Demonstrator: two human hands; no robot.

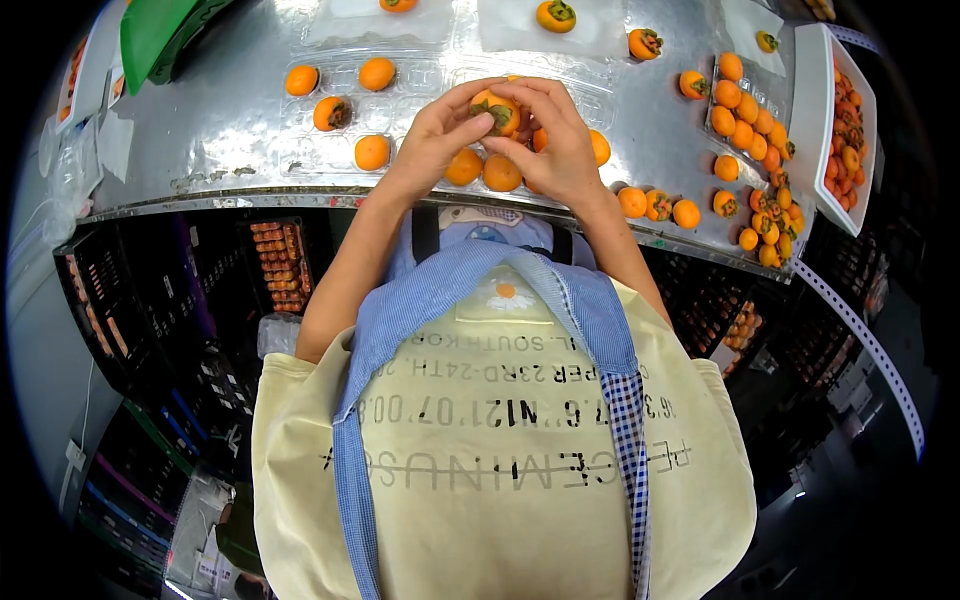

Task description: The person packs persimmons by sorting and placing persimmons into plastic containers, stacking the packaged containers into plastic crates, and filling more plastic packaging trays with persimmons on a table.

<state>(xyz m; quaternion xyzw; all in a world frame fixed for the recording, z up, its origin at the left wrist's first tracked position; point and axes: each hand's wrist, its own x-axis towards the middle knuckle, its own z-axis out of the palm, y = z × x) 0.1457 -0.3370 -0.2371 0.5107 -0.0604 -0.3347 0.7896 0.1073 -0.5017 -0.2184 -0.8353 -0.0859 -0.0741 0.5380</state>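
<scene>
An orange persimmon [506, 112] with a green calyx is held between both hands, over the near edge of a metal table. My left hand [437, 135] is closed round its left side, the thumb resting against the calyx. Around the other side curl the fingers of my right hand [562, 140], which also grips the fruit. Just below the hands lie more persimmons [502, 173], partly hidden by them. A clear plastic tray [430, 95] with moulded hollows spreads beneath and beside my hands.
Loose persimmons [377, 73] sit on the metal table [220, 130]. At the right, several more lie clustered [745, 125] beside a white crate [812, 110] full of persimmons. A green container [165, 40] stands at the upper left. Dark crates [150, 290] are below the table.
</scene>
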